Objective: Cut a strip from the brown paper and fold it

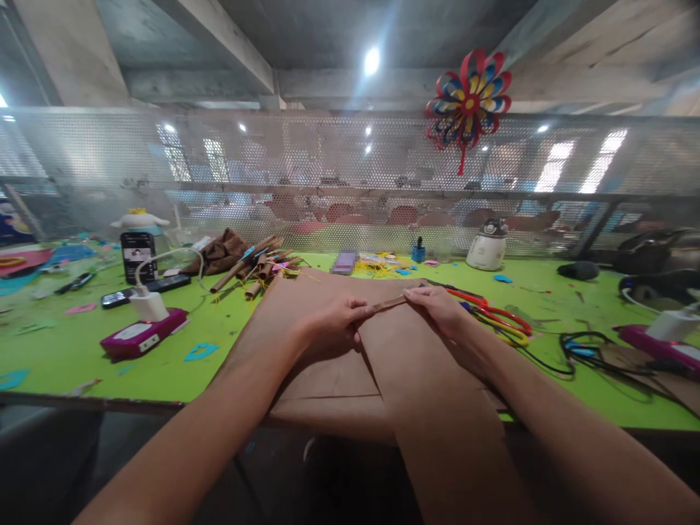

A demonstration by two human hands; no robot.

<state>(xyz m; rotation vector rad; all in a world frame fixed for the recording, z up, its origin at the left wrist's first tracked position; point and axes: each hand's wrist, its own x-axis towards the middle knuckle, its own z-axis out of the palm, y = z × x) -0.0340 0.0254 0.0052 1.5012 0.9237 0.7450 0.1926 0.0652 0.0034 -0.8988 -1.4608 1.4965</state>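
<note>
My left hand (353, 315) pinches one end of the narrow folded or rolled top edge of a long brown paper strip (421, 379). At the other end of that edge, the fingers of my right hand (434, 305) are closed on the paper. From both hands the strip runs toward me and hangs past the table's front edge. Under it lies a larger brown paper sheet (333, 383) with a crease across its near part. Red-handled scissors (506, 317) lie just beyond my right wrist, beside a yellow loop. Whether the edge is rolled or only folded is unclear.
Rolled brown paper tubes (262, 266) are heaped behind left. A phone (138, 257) stands upright near a magenta power strip (145, 334) with a white plug. Right are black cables (590, 350) and a white jug (486, 246). Paper scraps litter the green table (219, 379).
</note>
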